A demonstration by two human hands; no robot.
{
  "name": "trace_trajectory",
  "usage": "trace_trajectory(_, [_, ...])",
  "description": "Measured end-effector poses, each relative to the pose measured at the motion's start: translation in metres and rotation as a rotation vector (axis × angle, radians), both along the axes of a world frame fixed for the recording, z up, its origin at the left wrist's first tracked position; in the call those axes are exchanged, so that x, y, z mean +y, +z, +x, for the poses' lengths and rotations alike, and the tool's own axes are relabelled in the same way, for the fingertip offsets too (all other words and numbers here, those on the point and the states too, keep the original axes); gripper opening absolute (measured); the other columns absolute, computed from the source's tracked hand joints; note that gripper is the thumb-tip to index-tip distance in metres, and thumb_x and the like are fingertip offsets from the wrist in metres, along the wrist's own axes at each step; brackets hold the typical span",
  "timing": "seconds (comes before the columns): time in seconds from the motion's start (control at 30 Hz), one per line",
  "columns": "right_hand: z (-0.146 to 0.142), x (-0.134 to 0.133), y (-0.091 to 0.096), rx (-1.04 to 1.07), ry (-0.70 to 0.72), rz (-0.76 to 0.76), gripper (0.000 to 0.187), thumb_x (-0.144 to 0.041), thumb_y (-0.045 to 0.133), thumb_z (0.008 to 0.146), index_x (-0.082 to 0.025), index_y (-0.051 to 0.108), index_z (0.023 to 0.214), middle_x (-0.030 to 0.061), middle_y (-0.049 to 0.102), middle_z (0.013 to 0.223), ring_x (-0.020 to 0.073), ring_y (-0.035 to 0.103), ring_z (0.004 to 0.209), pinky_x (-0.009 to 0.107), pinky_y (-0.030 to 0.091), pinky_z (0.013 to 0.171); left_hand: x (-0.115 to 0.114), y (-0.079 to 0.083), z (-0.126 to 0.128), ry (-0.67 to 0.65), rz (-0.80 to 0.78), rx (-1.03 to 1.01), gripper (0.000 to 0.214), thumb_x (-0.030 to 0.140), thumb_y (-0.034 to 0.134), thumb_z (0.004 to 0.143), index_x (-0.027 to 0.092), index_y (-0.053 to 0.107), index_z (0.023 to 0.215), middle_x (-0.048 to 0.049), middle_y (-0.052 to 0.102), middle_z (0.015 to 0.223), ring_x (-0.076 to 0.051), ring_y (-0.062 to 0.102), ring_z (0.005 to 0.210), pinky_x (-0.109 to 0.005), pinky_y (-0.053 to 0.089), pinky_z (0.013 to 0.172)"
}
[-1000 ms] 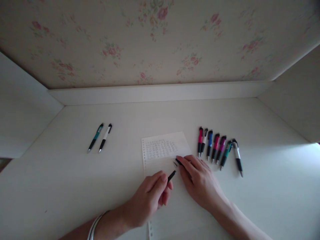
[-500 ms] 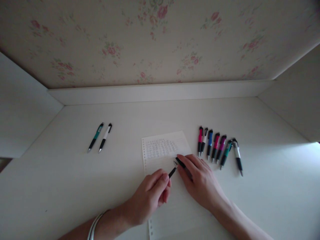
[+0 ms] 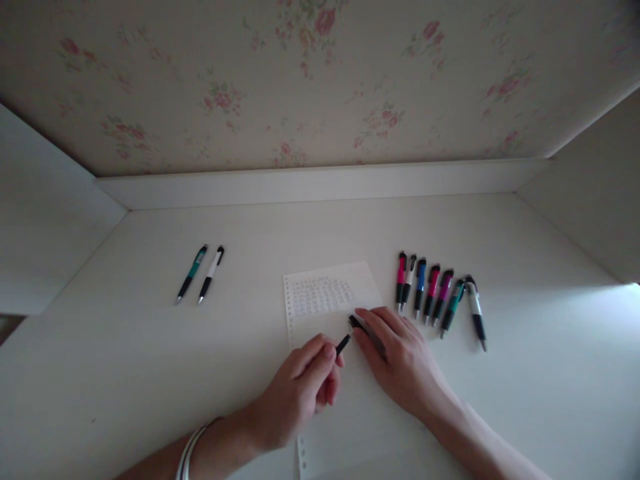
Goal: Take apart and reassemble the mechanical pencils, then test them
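Over the lined paper (image 3: 325,393), which has handwriting near its top, both hands are close together. My left hand (image 3: 305,383) is closed on a black pen piece (image 3: 343,345), its slim end pointing up and right at my right hand. Between the thumb and fingers of my right hand (image 3: 400,350) is another black pen piece (image 3: 355,322), mostly hidden by the fingers. The ends of the two pieces almost meet; I cannot tell whether they touch.
At the left lie a green pen (image 3: 193,274) and a white pen (image 3: 211,275). Several pens lie in a row at the right, among them a blue pen (image 3: 419,288) and a purple pen (image 3: 443,296). Behind the white desk (image 3: 150,373) rises a floral-papered wall (image 3: 320,100).
The black piece in my right hand has shifted slightly left. The shiny tip seen between the pieces earlier is now less visible. My left hand has barely moved.
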State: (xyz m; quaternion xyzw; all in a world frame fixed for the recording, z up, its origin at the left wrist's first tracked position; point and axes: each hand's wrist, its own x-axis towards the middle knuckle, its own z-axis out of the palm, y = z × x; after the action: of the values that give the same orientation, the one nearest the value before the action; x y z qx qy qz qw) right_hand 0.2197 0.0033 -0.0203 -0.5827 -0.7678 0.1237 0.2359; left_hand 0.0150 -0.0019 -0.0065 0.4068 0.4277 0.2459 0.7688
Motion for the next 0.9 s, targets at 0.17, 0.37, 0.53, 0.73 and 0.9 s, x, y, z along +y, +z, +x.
trace_trajectory(0.17, [0.0, -0.001, 0.0, -0.011, 0.014, -0.003, 0.03, -0.028, 0.05, 0.102, -0.016, 0.065, 0.125, 0.0126, 0.069, 0.105, 0.0264, 0.066, 0.089, 0.044, 0.053, 0.08, 0.002, 0.003, 0.0, -0.035, 0.036, -0.031, 0.047, 0.068, 0.055, 0.091, 0.022, 0.051, 0.097, 0.0067, 0.049, 0.063, -0.009, 0.033, 0.052, -0.021, 0.023, 0.046])
trace_trajectory(0.37, [0.001, 0.0, -0.002, -0.045, 0.02, 0.005, 0.03, -0.026, 0.047, 0.103, -0.017, 0.068, 0.123, 0.0123, 0.068, 0.103, 0.0254, 0.065, 0.086, 0.043, 0.053, 0.078, -0.001, 0.001, 0.0, 0.021, -0.044, -0.038, 0.047, 0.064, 0.051, 0.096, 0.019, 0.053, 0.085, 0.0044, 0.051, 0.062, -0.009, 0.04, 0.055, -0.02, 0.03, 0.051])
trace_trajectory(0.53, [0.001, -0.001, -0.002, -0.047, 0.015, 0.0, 0.031, -0.028, 0.046, 0.104, -0.016, 0.067, 0.123, 0.0127, 0.068, 0.104, 0.0255, 0.064, 0.086, 0.043, 0.053, 0.079, 0.003, -0.004, 0.0, 0.046, -0.041, -0.102, 0.053, 0.072, 0.042, 0.094, 0.02, 0.052, 0.093, 0.0056, 0.052, 0.057, -0.007, 0.031, 0.043, -0.017, 0.022, 0.04])
trace_trajectory(0.73, [0.001, 0.0, -0.003, -0.044, 0.008, 0.008, 0.031, -0.029, 0.046, 0.104, -0.017, 0.068, 0.123, 0.0122, 0.068, 0.104, 0.0254, 0.065, 0.087, 0.042, 0.052, 0.079, 0.015, -0.001, 0.001, 0.118, -0.123, -0.198, 0.044, 0.065, 0.045, 0.096, 0.021, 0.05, 0.095, 0.0079, 0.054, 0.054, -0.004, 0.021, 0.036, -0.014, 0.015, 0.034])
trace_trajectory(0.9, [0.001, 0.001, -0.003, -0.034, 0.013, 0.0, 0.03, -0.03, 0.047, 0.104, -0.016, 0.068, 0.121, 0.0118, 0.068, 0.102, 0.0257, 0.065, 0.086, 0.042, 0.053, 0.079, 0.015, 0.002, 0.001, 0.149, -0.132, -0.187, 0.04, 0.058, 0.063, 0.091, 0.023, 0.045, 0.089, 0.0099, 0.053, 0.056, -0.002, 0.019, 0.036, -0.013, 0.013, 0.033])
